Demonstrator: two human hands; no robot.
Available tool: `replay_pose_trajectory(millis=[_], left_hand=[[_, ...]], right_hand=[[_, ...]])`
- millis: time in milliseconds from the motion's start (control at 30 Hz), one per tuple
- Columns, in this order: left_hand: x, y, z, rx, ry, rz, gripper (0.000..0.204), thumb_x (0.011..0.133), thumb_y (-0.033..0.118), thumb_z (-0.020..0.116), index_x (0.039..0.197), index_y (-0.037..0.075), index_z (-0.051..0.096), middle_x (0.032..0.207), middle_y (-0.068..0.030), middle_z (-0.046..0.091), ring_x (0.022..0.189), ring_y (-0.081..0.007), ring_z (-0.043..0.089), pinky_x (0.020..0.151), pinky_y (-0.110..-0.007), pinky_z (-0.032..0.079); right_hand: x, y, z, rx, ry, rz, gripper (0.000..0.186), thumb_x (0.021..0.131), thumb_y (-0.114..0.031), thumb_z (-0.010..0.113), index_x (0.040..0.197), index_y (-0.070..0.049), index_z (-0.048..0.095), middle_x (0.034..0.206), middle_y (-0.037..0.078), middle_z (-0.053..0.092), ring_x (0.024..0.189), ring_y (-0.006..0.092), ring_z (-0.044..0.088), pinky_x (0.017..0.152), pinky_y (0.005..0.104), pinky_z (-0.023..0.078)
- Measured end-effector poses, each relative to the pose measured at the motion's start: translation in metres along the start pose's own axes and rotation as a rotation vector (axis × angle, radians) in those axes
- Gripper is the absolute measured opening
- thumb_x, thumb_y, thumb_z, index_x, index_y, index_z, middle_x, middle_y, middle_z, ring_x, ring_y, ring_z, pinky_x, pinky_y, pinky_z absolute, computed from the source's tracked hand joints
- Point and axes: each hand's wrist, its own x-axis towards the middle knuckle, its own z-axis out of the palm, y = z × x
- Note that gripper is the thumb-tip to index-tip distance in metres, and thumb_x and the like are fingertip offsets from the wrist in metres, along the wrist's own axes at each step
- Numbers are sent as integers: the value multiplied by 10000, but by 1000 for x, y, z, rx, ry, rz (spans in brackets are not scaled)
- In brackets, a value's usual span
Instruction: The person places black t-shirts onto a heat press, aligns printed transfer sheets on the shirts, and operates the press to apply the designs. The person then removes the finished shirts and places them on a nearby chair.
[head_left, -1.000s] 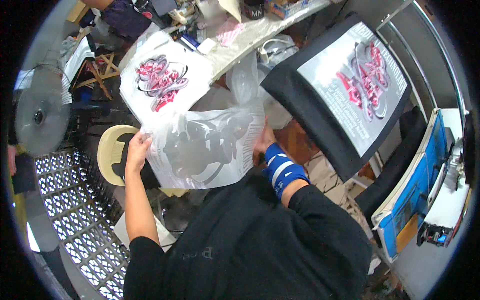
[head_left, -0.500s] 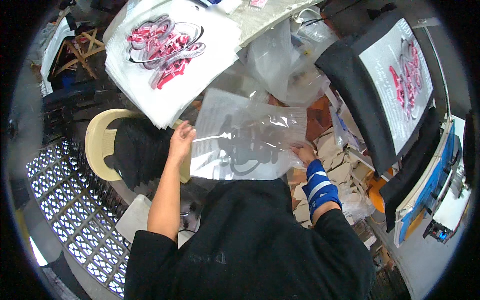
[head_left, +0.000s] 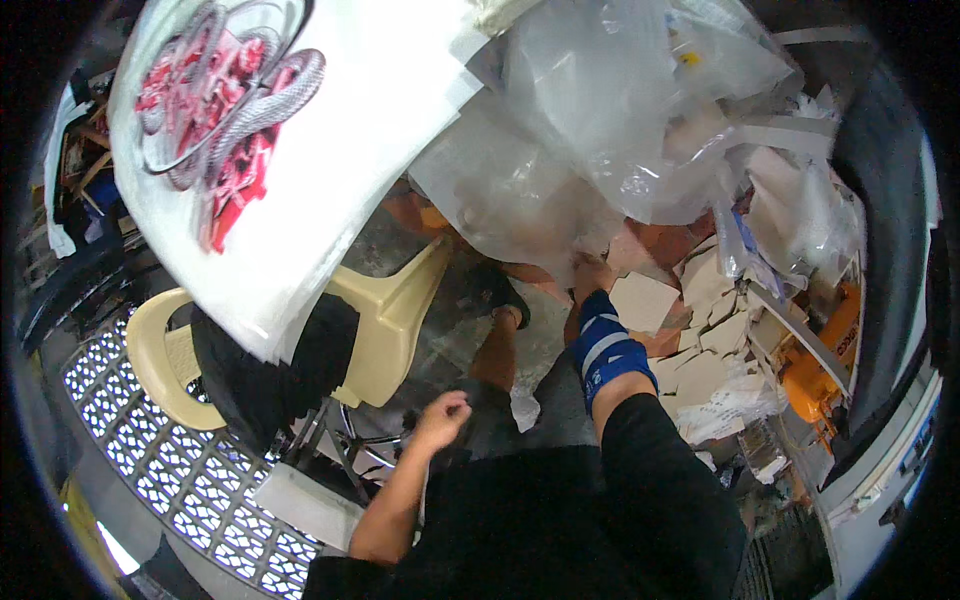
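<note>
My left hand point(head_left: 441, 421) hovers above my lap with its fingers curled in, and nothing shows in it. Farther forward, my right hand point(head_left: 591, 272), below a blue wrap with pale stripes point(head_left: 610, 357) on the forearm, is at the near edge of a clear plastic sheet point(head_left: 505, 190). Its fingers look closed on that edge, though the film partly hides them. Up left lies a stack of white printed sheets point(head_left: 365, 130); a red and grey snake-like print point(head_left: 235, 105) covers the top one.
Crumpled clear plastic point(head_left: 640, 110) heaps up at the far middle and right. Broken beige pieces point(head_left: 715, 310) litter the floor at right, near an orange tool point(head_left: 820, 370). A cream plastic chair point(head_left: 405, 325) with black cloth point(head_left: 270, 375) stands at left, beside a patterned grille point(head_left: 180, 470).
The clear sheet has gone from in front of me toward the plastic heap, with my right hand at its edge. My left hand has let go and drawn back. The view has shifted too.
</note>
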Motion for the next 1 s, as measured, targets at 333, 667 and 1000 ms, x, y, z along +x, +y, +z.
replay_pose_trajectory(millis=[333,667,1000], left_hand=[[17,-36,5,-140,28,-137,387,942,174,735,1313,77,678,1206,-123,730,1113,-248,688,991,-358,523],[25,-75,3,-177,108,-321,257,966,173,715,1181,33,703,1081,-60,736,965,-176,677,874,-311,519],[105,181,25,-943,410,33,306,1030,164,667,1291,10,627,1197,-98,679,1048,-202,683,973,-336,549]], right_hand=[[124,24,55,-631,15,-220,301,848,-291,767,1089,-115,806,1196,132,760,983,241,752,860,401,590],[136,-24,137,-865,167,-502,489,912,-403,746,1279,-84,699,1279,108,722,1248,304,632,1104,433,459],[-65,-122,0,-1049,-436,-442,316,993,-286,593,1052,-5,726,989,169,738,871,330,718,775,388,568]])
